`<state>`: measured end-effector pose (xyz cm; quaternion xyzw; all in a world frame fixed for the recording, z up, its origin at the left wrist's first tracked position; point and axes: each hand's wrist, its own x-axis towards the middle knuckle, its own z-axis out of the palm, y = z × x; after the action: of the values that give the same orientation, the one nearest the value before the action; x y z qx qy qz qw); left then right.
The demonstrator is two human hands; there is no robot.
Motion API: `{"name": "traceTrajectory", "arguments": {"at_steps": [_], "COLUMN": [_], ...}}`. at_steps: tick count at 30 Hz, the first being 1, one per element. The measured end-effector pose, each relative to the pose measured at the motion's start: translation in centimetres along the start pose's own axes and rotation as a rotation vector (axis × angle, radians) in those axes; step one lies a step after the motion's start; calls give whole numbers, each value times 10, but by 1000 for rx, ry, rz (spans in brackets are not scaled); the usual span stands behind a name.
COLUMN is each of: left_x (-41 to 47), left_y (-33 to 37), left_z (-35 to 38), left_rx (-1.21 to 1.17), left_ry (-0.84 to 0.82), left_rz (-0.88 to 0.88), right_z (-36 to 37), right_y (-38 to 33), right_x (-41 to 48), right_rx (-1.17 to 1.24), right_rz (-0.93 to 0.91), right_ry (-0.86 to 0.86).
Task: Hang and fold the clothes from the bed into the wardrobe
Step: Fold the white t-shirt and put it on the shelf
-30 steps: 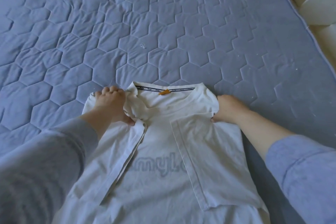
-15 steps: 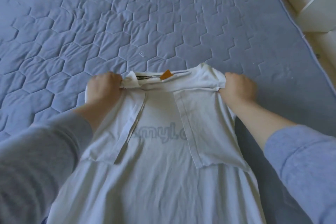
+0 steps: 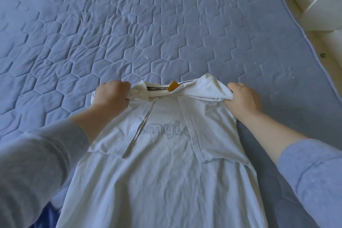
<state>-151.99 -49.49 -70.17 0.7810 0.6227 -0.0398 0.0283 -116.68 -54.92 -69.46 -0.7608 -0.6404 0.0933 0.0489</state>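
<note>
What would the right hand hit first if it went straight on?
Past the white cloth shirt it holds, the right hand would probably meet only the blue quilted bed cover.

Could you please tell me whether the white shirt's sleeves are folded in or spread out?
Folded in: both sleeves lie across the shirt, flanking the print.

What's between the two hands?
In the head view, the collar of the white shirt, with its orange tag, stretches between the left hand and right hand.
</note>
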Motion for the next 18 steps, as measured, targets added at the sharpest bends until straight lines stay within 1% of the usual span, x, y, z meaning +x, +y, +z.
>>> {"name": "traceTrajectory", "arguments": {"at_steps": [4, 8, 12, 15, 18], "left_x": [-31, -71, -120, -162, -211], "left_y": [0, 1, 1, 4, 7], "left_z": [-9, -22, -35, -36, -30], "left_rx": [-53, -113, -145, -145, -188], "left_ry": [-19, 17, 8, -32, -58], "left_rz": [12, 35, 60, 82, 91], "right_z": [-4, -10, -18, -22, -21], "right_y": [1, 5, 7, 6, 5], "right_x": [-32, -73, -130, -178, -233], "right_rx": [50, 90, 121, 128, 241], "right_rz": [-21, -23, -8, -22, -19], "right_ry": [58, 31, 48, 46, 6]}}
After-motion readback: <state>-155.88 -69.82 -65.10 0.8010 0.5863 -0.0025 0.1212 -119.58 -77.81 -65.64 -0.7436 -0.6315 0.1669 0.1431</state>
